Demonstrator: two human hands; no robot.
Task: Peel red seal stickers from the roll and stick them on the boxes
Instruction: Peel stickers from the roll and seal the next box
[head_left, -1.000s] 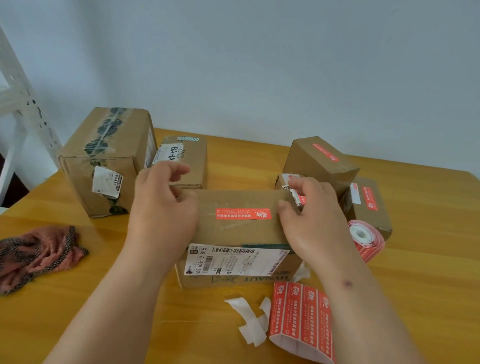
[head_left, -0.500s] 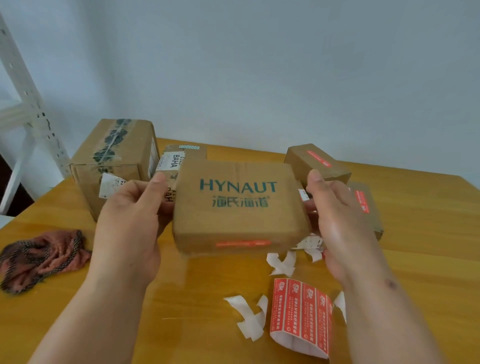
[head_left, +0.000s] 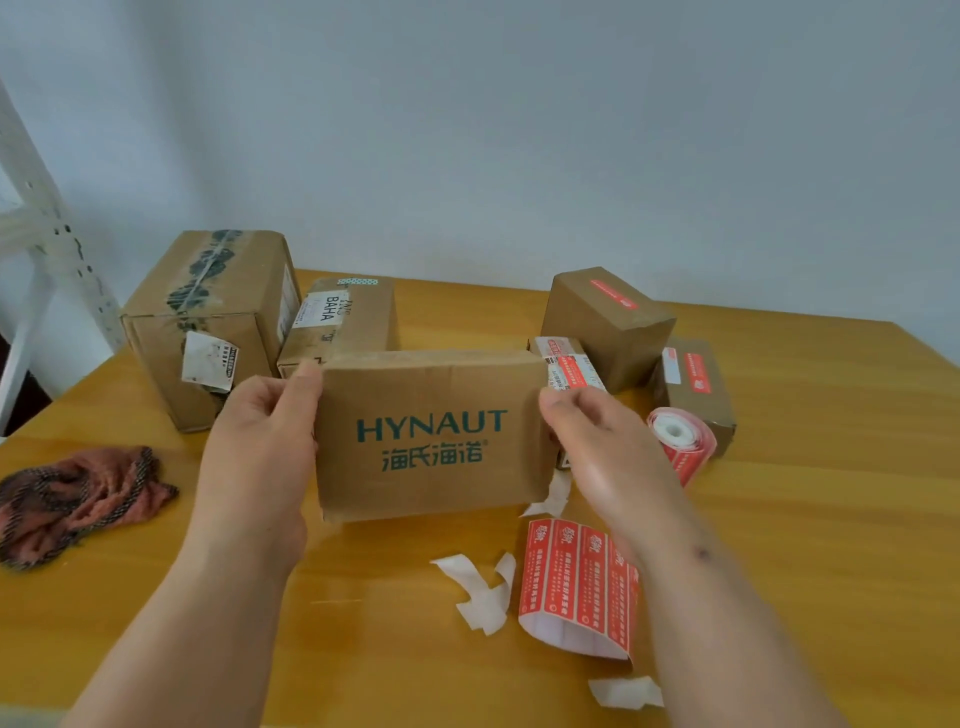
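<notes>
We hold the HYNAUT box (head_left: 434, 434) at the centre of the frame, printed face toward us, its lower edge near or on the surface (head_left: 810, 519). Our left hand (head_left: 260, 447) grips its left end, fingers curled behind it. Our right hand (head_left: 605, 441) sits at the right end, fingers bent against that edge; whether they truly clasp it we cannot tell.

Right of centre, two small boxes (head_left: 605, 325) already show red seals on top. The two boxes (head_left: 218, 317) at upper left show none that we can see, so we judge those remain. The roll (head_left: 678, 439) lies at right, its strip (head_left: 579, 582) of red stickers trailing to lower centre among peeled backing scraps (head_left: 480, 590).

The surface is yellow wood; a reddish cloth (head_left: 78, 499) lies at left, a white rack (head_left: 36, 218) stands at the far left, and a plain pale wall (head_left: 519, 130) rises behind.
</notes>
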